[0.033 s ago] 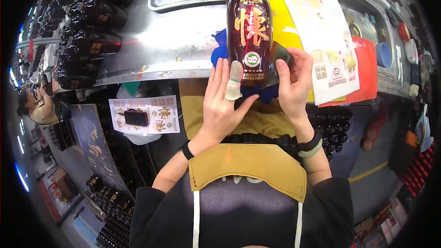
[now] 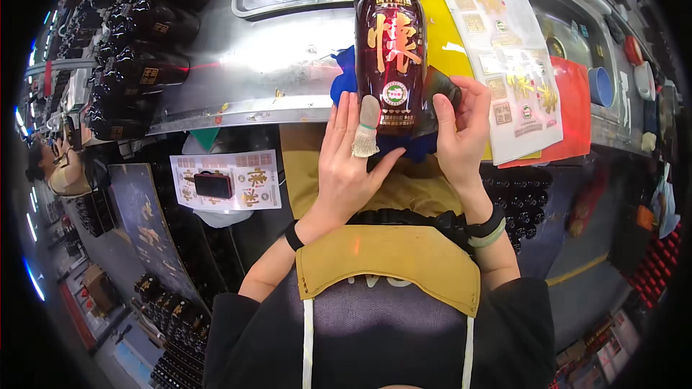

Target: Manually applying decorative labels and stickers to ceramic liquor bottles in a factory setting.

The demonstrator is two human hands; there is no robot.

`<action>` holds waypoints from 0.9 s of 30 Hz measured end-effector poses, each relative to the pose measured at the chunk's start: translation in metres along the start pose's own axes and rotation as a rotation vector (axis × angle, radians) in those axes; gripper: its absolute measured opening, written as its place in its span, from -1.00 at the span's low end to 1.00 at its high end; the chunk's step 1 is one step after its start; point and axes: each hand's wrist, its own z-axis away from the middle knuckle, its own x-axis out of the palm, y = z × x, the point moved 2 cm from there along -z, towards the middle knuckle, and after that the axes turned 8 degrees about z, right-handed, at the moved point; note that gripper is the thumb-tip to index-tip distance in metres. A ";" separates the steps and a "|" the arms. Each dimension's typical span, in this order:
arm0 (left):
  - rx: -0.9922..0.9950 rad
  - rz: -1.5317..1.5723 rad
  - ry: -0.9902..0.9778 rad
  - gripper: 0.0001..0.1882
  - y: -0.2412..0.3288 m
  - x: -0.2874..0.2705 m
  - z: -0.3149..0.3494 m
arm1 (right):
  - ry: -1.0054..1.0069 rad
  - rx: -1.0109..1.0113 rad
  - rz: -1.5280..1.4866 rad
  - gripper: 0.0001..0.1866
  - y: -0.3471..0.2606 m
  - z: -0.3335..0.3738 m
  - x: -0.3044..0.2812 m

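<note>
Flanking the bottle (image 2: 391, 50) at upper centre, presumably to steady it, the left hand (image 2: 348, 164) lies outspread, grasping nothing; the right hand (image 2: 463, 133) half-curls at a dark block (image 2: 442, 83), grip unclear.

A glossy dark-red bottle (image 2: 391, 54) has its neck pointing away beyond the fingers and its base near them. Large gold lettering fills its upward-turned front, with a round green-and-white emblem below. The lower end lies between the left fingers (image 2: 344, 119), one covered fingertip at its edge, and the right fingers (image 2: 476, 97).
</note>
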 end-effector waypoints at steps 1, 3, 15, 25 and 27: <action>-0.006 -0.009 0.012 -0.15 0.000 0.000 0.001 | -0.003 -0.007 0.001 -0.66 0.000 -0.002 -0.004; -0.029 0.010 0.033 -0.17 0.001 0.002 0.002 | -0.021 -0.137 0.350 -0.67 -0.001 -0.009 -0.014; -0.286 0.355 0.129 -0.20 -0.032 0.002 -0.021 | -0.392 -0.940 0.568 -0.65 -0.078 -0.005 -0.016; -0.110 0.155 0.222 -0.18 -0.025 -0.004 -0.021 | -0.475 -0.865 0.585 -0.68 -0.090 0.011 -0.012; -0.095 0.136 0.246 -0.17 -0.024 -0.002 -0.022 | -0.306 -0.886 0.645 -0.69 -0.098 -0.009 -0.015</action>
